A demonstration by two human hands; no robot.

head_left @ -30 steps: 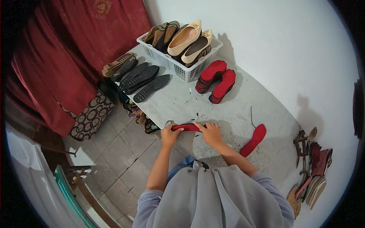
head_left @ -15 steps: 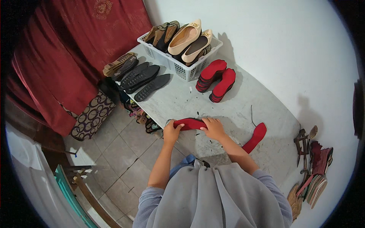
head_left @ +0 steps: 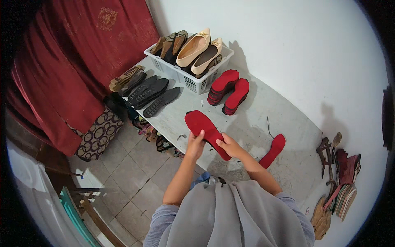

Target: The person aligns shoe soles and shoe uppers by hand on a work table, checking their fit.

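Note:
Both my hands grip one red insole (head_left: 203, 126) with a dark edge, held above the near side of the table with its red face up. My left hand (head_left: 196, 145) is closed on its left edge, thumb on top. On the opposite edge, nearer the narrow end, my right hand (head_left: 230, 146) pinches it the same way. Another red insole (head_left: 273, 151) lies on the table to the right of my right forearm. Farther back stand two stacks of red insoles with dark layers, a left stack (head_left: 224, 84) and a right stack (head_left: 237, 96).
A white plastic basket (head_left: 198, 85) of flat shoes stands at the back of the table (head_left: 193, 113). Black shoe soles (head_left: 153, 94) lie along its left side. At the right are metal tools (head_left: 327, 154) and stacked sheet material (head_left: 345, 201). A red curtain (head_left: 82, 53) hangs at left.
The insole in my hands has turned from lying crosswise and edge-tilted to slanting, its red face now fully showing. My right hand has moved lower, and the view has shifted slightly.

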